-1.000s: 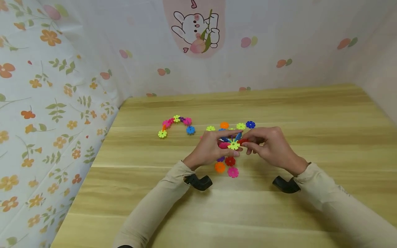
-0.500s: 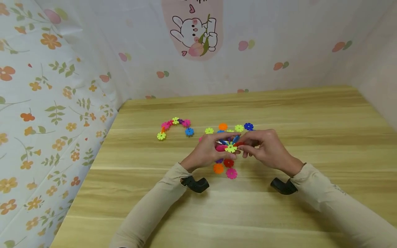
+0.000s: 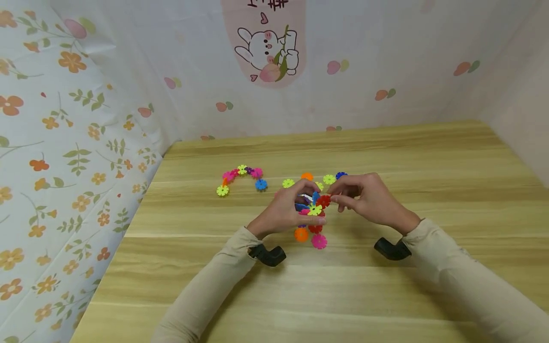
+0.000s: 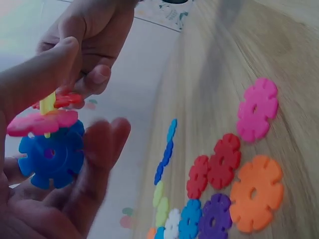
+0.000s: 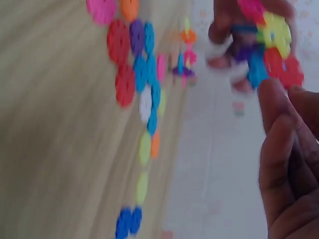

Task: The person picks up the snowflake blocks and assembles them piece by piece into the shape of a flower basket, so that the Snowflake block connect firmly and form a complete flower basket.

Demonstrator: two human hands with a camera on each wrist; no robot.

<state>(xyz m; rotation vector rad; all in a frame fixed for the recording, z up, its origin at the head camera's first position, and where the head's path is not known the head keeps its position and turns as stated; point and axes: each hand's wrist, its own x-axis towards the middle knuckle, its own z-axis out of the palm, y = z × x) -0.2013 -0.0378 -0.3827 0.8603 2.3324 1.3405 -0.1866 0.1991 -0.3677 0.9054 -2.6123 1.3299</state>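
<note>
Disc cluster [image 3: 314,209], flower-shaped pieces in yellow, pink and blue, held up over bench [image 3: 343,305] between both hands. Left hand [image 3: 283,212]: grip curled round cluster. Right hand [image 3: 372,200]: grip pinching red disc [image 3: 324,201] against cluster's right side; can't tell if slotted in. Pink disc [image 3: 319,241] and orange disc [image 3: 301,234] flat on bench, nearer the person. Joined disc chain [image 3: 242,169] arcs farther left. Rabbit-print cloth [image 3: 360,33] behind.

A held-up toy bunch [image 3: 314,208] has a pink flower [image 4: 44,123], blue flowers [image 4: 62,158] and a red flower [image 3: 324,201] around one yellow flower [image 5: 280,35]
</note>
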